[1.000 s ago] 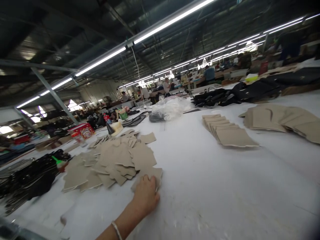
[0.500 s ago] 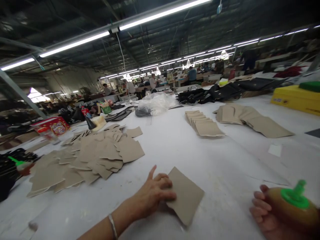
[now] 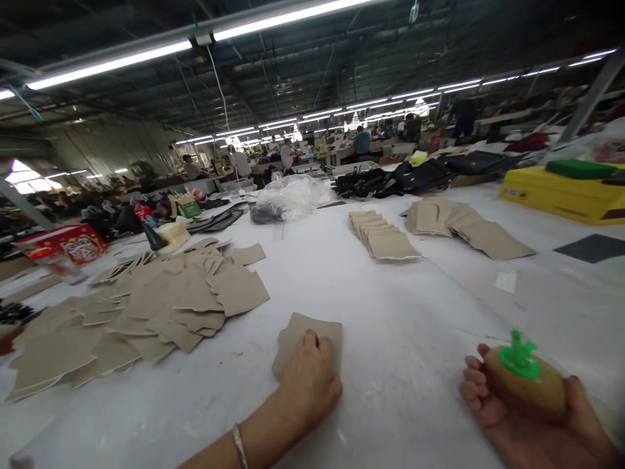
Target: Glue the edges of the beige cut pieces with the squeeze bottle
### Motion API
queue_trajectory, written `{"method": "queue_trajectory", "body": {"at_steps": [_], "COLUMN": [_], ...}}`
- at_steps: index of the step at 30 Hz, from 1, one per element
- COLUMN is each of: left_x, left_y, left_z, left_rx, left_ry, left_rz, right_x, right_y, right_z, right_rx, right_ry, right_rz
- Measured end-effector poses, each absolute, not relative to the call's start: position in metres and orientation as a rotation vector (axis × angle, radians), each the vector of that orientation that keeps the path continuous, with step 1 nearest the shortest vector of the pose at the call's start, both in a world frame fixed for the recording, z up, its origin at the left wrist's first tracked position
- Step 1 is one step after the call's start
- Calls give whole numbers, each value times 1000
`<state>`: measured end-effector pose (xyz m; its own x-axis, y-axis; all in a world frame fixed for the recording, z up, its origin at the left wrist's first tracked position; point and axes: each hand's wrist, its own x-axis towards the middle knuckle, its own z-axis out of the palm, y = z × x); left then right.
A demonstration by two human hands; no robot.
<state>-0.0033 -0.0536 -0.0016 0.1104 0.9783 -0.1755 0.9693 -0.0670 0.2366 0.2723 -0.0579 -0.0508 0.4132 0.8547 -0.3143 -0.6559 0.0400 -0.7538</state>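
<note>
My left hand (image 3: 310, 381), a silver bangle at its wrist, lies over a flat beige panel (image 3: 300, 332) near the front of the white table. Its fingers are curled down on the panel's right part, and the fingertips are partly hidden. At the lower right, my right hand (image 3: 517, 420) is palm up, closed around an amber squeeze bottle (image 3: 527, 387) with a green nozzle cap. The bottle is held apart from the panel. To the left of my left hand spreads a loose heap of similar beige panels (image 3: 161, 293).
Overlapping beige panels (image 3: 390, 244) and a fanned stack (image 3: 493, 238) lie farther back on the table (image 3: 390, 365). A yellow box (image 3: 561, 192) stands at right, near a dark sheet (image 3: 593, 247). Clear plastic (image 3: 297, 195) and black pieces (image 3: 415, 179) are at the back. People work beyond.
My left hand has moved over the panel, which is now turned and farther left. My right hand, with the squeeze bottle, appears farther left. The whole view has shifted somewhat.
</note>
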Motion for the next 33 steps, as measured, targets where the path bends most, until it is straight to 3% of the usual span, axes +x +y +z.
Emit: {"method": "queue_trajectory", "body": {"at_steps": [3,9,19,33], "left_x": [-3,2,-36,-34], "left_y": [-46,-35,-20,-18], "left_z": [3,13,4,11], "left_rx": [2111,2152,2246,2249], "left_ry": [1926,1930,1672,1607], "left_rz": [-25,-169,96,83], "right_x": [267,254,224,204], "right_y": [-59,-58,-41,-24], "right_z": [-45,-40,-7,-13], "right_rx": [-1025,-1058,-1240,-1256], "right_ry": [-132,-573,-1439,-1865], "right_rz": [1252,1128,723,305]}}
